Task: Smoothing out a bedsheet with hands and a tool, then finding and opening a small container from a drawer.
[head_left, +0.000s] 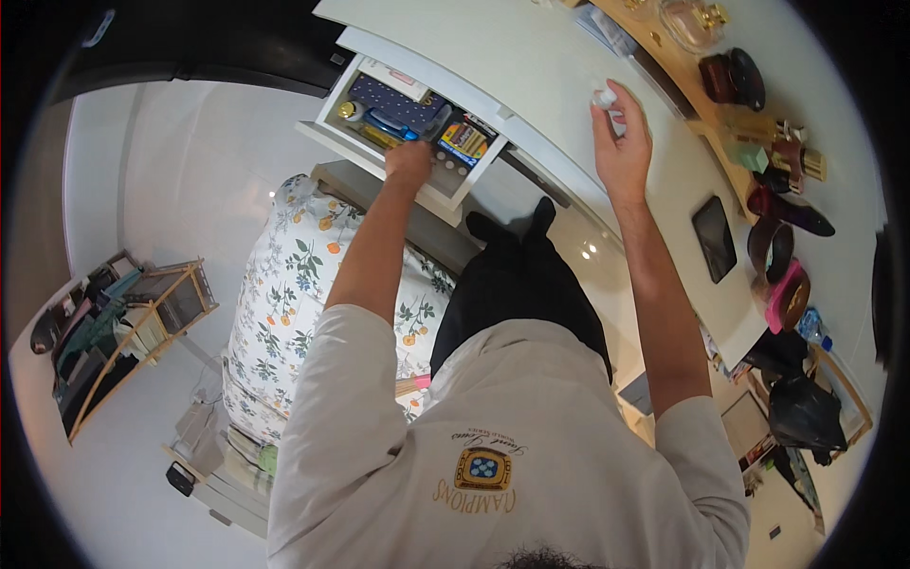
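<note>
My left hand (409,165) is at the front of an open white drawer (473,193), its fingertips hidden inside. Close to those fingers are a blue item (389,124) and a yellow item (380,137). Behind them lies a dark blue dotted pouch or box (398,99) below a white box (393,78). A battery pack (466,139) rests on the drawer's right side, and a gold-capped bottle (348,110) stands on its left. Over the white tabletop (526,57), my right hand (625,142) pinches a small white-capped container (604,97) between thumb and fingers.
A black smartphone (714,238) lies on the tabletop. Perfume bottles (693,25), sunglasses (746,78) and a pink-edged brush or band (785,295) line a wooden shelf at right. Below the drawer is a bed with a floral cover (298,284). A clothes rack (135,320) stands far left.
</note>
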Tool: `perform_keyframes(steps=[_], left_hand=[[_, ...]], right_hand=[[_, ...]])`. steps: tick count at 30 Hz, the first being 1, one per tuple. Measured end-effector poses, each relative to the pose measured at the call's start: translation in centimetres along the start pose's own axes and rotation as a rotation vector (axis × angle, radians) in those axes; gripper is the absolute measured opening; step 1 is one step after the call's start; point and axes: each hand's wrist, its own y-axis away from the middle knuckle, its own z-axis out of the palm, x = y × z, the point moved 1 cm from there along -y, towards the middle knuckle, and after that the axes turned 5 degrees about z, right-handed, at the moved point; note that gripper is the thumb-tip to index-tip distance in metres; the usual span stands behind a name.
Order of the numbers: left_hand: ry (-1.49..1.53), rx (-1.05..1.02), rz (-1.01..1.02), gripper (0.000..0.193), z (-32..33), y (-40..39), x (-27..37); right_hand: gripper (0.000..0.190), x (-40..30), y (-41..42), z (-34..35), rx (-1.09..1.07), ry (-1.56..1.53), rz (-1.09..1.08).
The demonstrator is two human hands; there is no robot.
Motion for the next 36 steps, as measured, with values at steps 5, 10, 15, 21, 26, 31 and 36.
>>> perform_keyframes(steps=[5,10,15,21,26,31,36], left_hand=[[0.065,-0.024,-0.018,0.021,-0.3,-0.3,-0.6],[0.07,-0.075,-0.025,0.019,-0.6,-0.4,-0.5],[0.027,-0.097,0.002,0.023,-0.4,-0.1,-0.1],[0.0,-0.135,0.007,0.024,0.3,-0.4,0.6],[-0.036,-0.18,0.025,0.024,0.5,-0.6,0.5],[-0.031,-0.206,-0.001,0.036,0.1,-0.2,0.7],[-0.047,-0.202,0.014,0.04,-0.4,1.1,1.0]], right_hand=[[0.043,0.0,-0.2,0.2,0.03,0.081,-0.053],[0.042,0.1,-0.2,0.1,0.033,0.103,-0.036],[0.043,0.2,-0.2,0.1,0.03,0.093,-0.04],[0.043,0.2,-0.3,0.2,0.019,0.116,-0.067],[0.041,-0.2,-0.3,0.2,0.017,0.134,-0.064],[0.042,-0.5,-0.4,0.1,0.022,0.145,-0.077],[0.041,-0.4,-0.4,0.1,0.021,0.17,-0.09]])
